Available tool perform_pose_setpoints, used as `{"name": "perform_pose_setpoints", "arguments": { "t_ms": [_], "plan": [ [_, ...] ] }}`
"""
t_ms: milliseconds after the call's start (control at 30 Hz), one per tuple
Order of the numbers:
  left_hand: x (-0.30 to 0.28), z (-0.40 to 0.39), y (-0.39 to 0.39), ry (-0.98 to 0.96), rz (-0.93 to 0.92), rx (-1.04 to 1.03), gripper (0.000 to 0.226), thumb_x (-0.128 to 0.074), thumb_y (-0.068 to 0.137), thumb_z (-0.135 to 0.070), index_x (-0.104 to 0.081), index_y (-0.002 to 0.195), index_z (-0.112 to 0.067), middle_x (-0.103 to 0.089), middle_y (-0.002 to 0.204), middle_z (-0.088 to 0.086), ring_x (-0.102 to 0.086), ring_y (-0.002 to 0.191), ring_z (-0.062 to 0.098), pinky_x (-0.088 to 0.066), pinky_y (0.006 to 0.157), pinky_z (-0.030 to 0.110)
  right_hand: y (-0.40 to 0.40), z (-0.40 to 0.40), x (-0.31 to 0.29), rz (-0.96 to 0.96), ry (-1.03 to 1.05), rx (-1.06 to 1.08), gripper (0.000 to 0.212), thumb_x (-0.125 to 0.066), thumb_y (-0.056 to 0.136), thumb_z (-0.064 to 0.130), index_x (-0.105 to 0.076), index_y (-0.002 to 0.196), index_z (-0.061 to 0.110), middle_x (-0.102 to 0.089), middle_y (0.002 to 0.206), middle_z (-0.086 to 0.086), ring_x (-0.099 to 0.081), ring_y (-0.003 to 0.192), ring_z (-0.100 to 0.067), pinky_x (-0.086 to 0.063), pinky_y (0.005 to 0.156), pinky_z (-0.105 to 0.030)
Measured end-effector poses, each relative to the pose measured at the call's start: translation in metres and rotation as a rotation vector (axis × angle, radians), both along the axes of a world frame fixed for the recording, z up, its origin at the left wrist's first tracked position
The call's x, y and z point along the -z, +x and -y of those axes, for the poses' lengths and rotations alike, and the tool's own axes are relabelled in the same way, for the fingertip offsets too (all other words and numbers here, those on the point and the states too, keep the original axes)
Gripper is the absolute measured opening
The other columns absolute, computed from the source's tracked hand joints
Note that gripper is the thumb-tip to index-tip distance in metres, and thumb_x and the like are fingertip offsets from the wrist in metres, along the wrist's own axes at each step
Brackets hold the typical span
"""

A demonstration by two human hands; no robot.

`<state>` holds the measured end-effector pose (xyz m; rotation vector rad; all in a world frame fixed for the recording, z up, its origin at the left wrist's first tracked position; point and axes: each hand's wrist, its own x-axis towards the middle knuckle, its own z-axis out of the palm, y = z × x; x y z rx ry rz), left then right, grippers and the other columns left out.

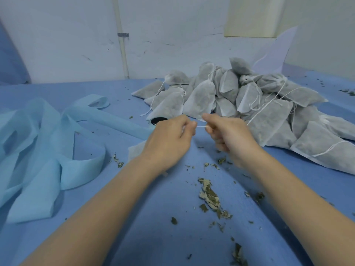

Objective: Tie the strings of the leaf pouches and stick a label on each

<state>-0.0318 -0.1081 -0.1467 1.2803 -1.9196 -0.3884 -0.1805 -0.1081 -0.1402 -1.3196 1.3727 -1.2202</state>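
A heap of white leaf pouches (249, 100) with thin drawstrings lies on the blue table at the right and behind my hands. My left hand (171, 137) and my right hand (230, 135) are held close together above the table, fingers curled, each pinching an end of a white string (201, 127) stretched short between them. One white pouch (201, 98) stands just beyond the hands; whether the string belongs to it I cannot tell. Part of another pouch (135, 150) shows under my left wrist.
A long light-blue fabric strip (57, 135) lies looped over the left of the table, with a dark roll core (159, 120) by my left hand. Dried leaf crumbs (209, 196) are scattered in front. A white wall and pipe (123, 45) close the back.
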Motion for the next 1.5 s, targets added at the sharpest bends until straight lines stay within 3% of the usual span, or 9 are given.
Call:
{"name": "perform_pose_setpoints", "arguments": {
  "t_ms": [100,167,367,467,600,900,1167,1300,1500],
  "plan": [
    [-0.001,-0.001,-0.004,0.084,-0.198,0.032,0.029,-0.043,0.098,-0.026,-0.051,0.070,-0.027,-0.056,0.066,-0.010,-0.050,0.057,0.003,-0.039,0.060,0.015,0.004,-0.001,0.002,0.626,0.227,-0.170,0.033,-0.047,0.088,0.019,-0.054,0.057,0.013,-0.024,0.044,0.009,-0.012,0.041,-0.007,-0.011,0.032,-0.016],
    [0.001,-0.001,-0.007,0.143,-0.306,0.046,0.027,-0.043,0.098,-0.023,-0.053,0.074,-0.026,-0.057,0.068,-0.012,-0.052,0.063,0.005,-0.040,0.064,0.017,0.007,-0.003,0.005,0.873,0.265,-0.246,0.026,-0.045,0.078,0.011,-0.061,0.056,0.010,-0.025,0.044,0.009,-0.009,0.046,-0.007,-0.009,0.034,-0.017],
    [0.005,0.000,-0.010,0.237,-0.572,0.009,0.018,-0.056,0.091,-0.020,-0.054,0.076,-0.028,-0.061,0.058,-0.013,-0.050,0.060,0.010,-0.046,0.071,0.033,0.016,-0.008,0.008,1.071,0.211,-0.266,0.031,-0.043,0.069,0.002,-0.071,0.084,0.001,-0.030,0.047,0.005,-0.010,0.049,-0.007,-0.012,0.033,-0.015],
    [0.009,0.001,-0.011,0.225,-0.620,-0.037,0.017,-0.059,0.088,-0.016,-0.054,0.073,-0.024,-0.063,0.062,-0.010,-0.054,0.060,0.009,-0.046,0.069,0.027,0.020,-0.009,0.011,0.967,0.206,-0.302,0.041,-0.042,0.072,0.002,-0.069,0.103,0.005,-0.032,0.049,0.005,-0.013,0.046,-0.006,-0.014,0.033,-0.014],
    [0.015,-0.002,-0.012,0.094,-0.433,-0.144,0.011,-0.058,0.088,-0.017,-0.054,0.077,-0.019,-0.059,0.067,-0.012,-0.051,0.061,-0.006,-0.038,0.056,0.006,0.024,-0.007,0.016,0.699,0.178,-0.246,0.042,-0.033,0.087,-0.001,-0.064,0.110,0.016,-0.039,0.052,0.004,-0.020,0.044,-0.004,-0.014,0.037,-0.015],
    [0.019,-0.007,-0.013,0.012,-0.319,-0.150,0.016,-0.058,0.090,-0.031,-0.061,0.085,-0.016,-0.066,0.069,-0.008,-0.049,0.061,0.002,-0.036,0.058,0.015,0.024,-0.011,0.013,0.070,0.057,-0.150,0.058,-0.035,0.083,-0.001,-0.069,0.113,0.036,-0.039,0.049,0.006,-0.027,0.043,-0.008,-0.024,0.038,-0.018],
    [0.013,-0.004,-0.011,0.012,-0.384,-0.254,0.018,-0.052,0.093,-0.024,-0.062,0.089,-0.009,-0.069,0.082,-0.003,-0.057,0.080,0.014,-0.035,0.063,0.018,0.026,-0.015,0.016,-0.270,-0.217,-0.076,0.041,-0.044,0.092,0.008,-0.065,0.114,0.036,-0.046,0.056,0.006,-0.038,0.053,-0.009,-0.037,0.056,-0.023],
    [0.014,-0.001,-0.008,0.089,-0.490,-0.235,0.015,-0.053,0.092,-0.023,-0.061,0.079,-0.019,-0.065,0.065,-0.015,-0.055,0.070,0.003,-0.037,0.062,0.014,0.027,-0.013,0.022,-0.256,-0.283,-0.010,0.018,-0.053,0.092,0.013,-0.045,0.095,0.029,-0.050,0.058,0.001,-0.041,0.050,-0.007,-0.035,0.057,-0.021],
    [0.015,0.002,-0.005,0.247,-0.810,-0.041,0.032,-0.057,0.090,-0.012,-0.060,0.060,-0.023,-0.059,0.054,-0.010,-0.048,0.059,0.013,-0.041,0.069,0.033,0.018,-0.004,0.024,-0.216,-0.145,-0.010,0.015,-0.063,0.090,0.034,-0.071,0.082,0.024,-0.042,0.053,0.011,-0.037,0.045,-0.002,-0.032,0.055,-0.021]
  ]
}}
